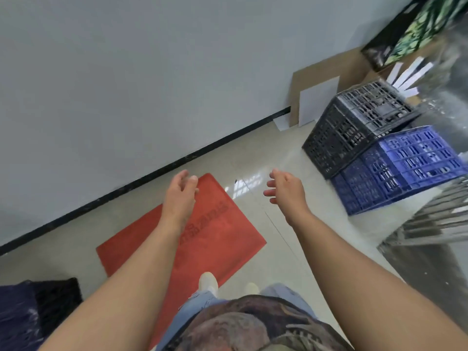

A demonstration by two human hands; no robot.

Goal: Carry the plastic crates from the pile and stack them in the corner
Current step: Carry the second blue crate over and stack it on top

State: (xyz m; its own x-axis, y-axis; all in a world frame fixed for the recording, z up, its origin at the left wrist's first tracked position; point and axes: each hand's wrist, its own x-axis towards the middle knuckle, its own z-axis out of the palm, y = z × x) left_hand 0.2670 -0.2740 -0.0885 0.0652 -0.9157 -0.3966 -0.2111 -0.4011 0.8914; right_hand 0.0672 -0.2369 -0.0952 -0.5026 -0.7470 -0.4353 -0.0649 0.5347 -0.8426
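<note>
Left hand: your left hand (181,192) reaches out over the red mat, fingers loosely spread, holding nothing.
Right hand: your right hand (283,187) is out in front over the bare floor (253,158), fingers relaxed and apart, holding nothing.
Black crate: the black crate (354,122) lies tilted on the floor near the wall, its far side resting against the blue crate's upper edge, its open lattice face turned up.
Blue crate: the blue crate (402,168) lies on the floor just right of the black one, touching it, well apart from both your hands.
Crates at lower left: a dark blue crate (17,317) and a black one (59,295) sit at the frame's lower left edge, blurred.
Red mat: the red mat (217,231) lies flat on the floor under your left forearm; it carries dark printed writing, too blurred to read.
Wall: the grey wall (126,72) meets the floor at a black skirting strip (152,176).
Cardboard: a brown cardboard sheet (321,72) leans on the wall behind the black crate, with a white panel (317,101) in front of it.
</note>
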